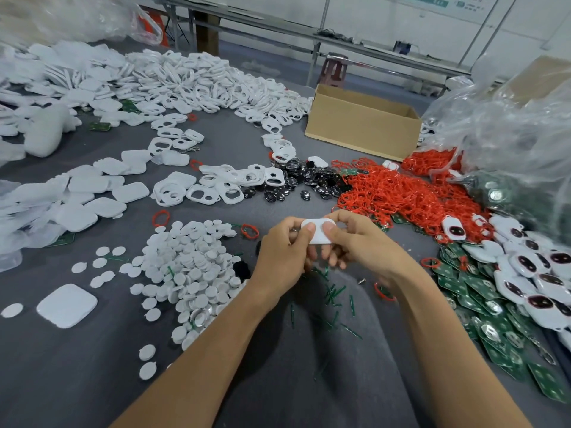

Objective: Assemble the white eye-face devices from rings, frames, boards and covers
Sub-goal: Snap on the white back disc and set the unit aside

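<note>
holding a white device shell (318, 235) in both hands, just above the grey table (92, 381). left hand (282, 251) pinching its left end, thumb on top, fingers (292, 223) curled round the edge. right hand (358, 242) pinching the right end likewise. heaped to the left, round white covers (191, 267). farther back, white frames (200, 188). on the right, red rings (395, 193), green boards (494, 322) and finished eye-face devices (531, 267).

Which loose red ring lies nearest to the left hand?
The red ring just left of the left hand, at the right edge of the white disc pile; the other loose rings lie farther off.
</note>
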